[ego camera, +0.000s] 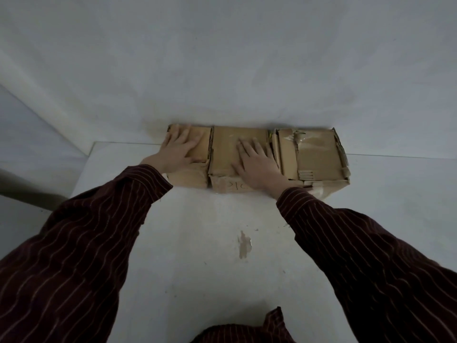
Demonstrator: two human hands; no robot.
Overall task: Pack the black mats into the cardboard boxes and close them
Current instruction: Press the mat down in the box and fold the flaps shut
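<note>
3 cardboard boxes stand in 1 row along the far edge of the white table [197,256], backed up to the pale wall [222,58] and touching side to side. All 3 tops are folded shut, so what is inside is hidden.

The left box [204,142] sits near the table's far left corner, with only a narrow strip of tabletop between it and the left edge. Beyond that edge the surface drops away to a grey floor [22,134]. The middle box [227,147] has marker writing on its front face, too partly covered to read. The right box [316,154] has torn, ragged flaps with strips of clear tape, and a wide stretch of table lies open to its right. In front of the row the tabletop is open all the way to the person, marked only by 1 brown chipped patch [244,245].

The 2 hands are both laid flat. The left hand [179,149] lies palm down on the left box's top, fingers spread and straight, reaching toward the wall. The right hand [257,164] lies palm down on the middle box's top at its right side, fingers spread, fingertips just beside the seam with the right box. Both arms wear dark red striped sleeves [86,243].
</note>
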